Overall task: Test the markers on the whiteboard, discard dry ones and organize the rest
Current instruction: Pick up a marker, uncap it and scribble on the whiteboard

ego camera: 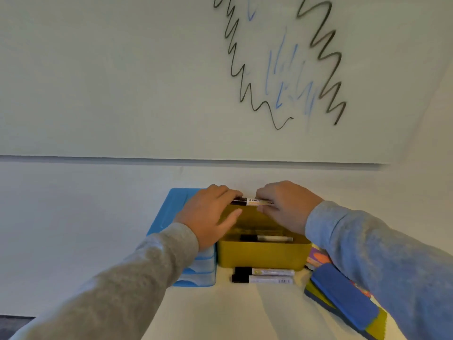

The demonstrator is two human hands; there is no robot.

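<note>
Holding a black-capped marker (252, 201) level above the yellow box (262, 256), my left hand (208, 214) pinches its cap and my right hand (286, 207) grips the barrel, probably so I can cap it; another marker (266, 238) lies inside the box, two spare markers (263, 275) in front of it.

You hold one black-capped marker (252, 201) level above the yellow box (262, 256); another lies inside, two more before it; whiteboard (122, 82) scribbled, possibly smudged.

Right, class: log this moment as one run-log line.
left hand: grips black cap | right hand: grips white barrel | black-capped white marker: over yellow plastic bin | bin: one marker inside | table: two markers
</note>
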